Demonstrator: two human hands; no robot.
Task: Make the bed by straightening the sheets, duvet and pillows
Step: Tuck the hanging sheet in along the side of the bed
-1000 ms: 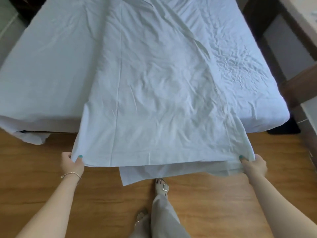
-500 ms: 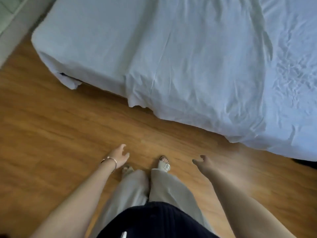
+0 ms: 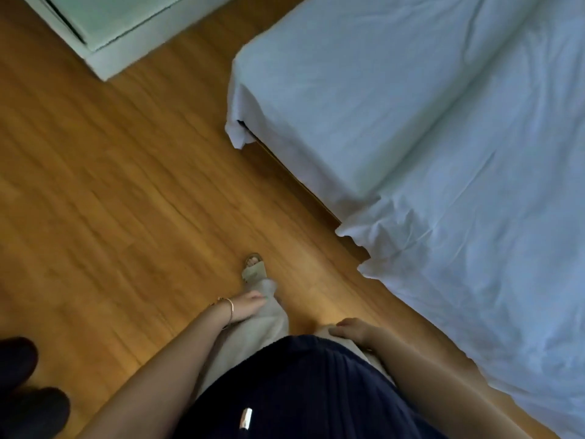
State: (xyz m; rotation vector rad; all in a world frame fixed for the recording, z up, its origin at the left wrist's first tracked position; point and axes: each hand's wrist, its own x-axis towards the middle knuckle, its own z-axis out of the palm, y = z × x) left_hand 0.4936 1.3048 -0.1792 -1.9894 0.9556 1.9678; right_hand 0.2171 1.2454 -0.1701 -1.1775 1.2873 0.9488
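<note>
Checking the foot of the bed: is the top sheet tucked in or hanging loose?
Hanging loose. The top sheet drapes over the mattress edge with its rumpled hem free above the wooden floor; neither hand touches it.

Warm wooden plank floor meets a pale cabinet base at top left.

The bed runs off the frame at 3 o'clock. Two dark shapes at 8 o'clock are cut off and unidentifiable. The floor is motion-blurred.
</note>
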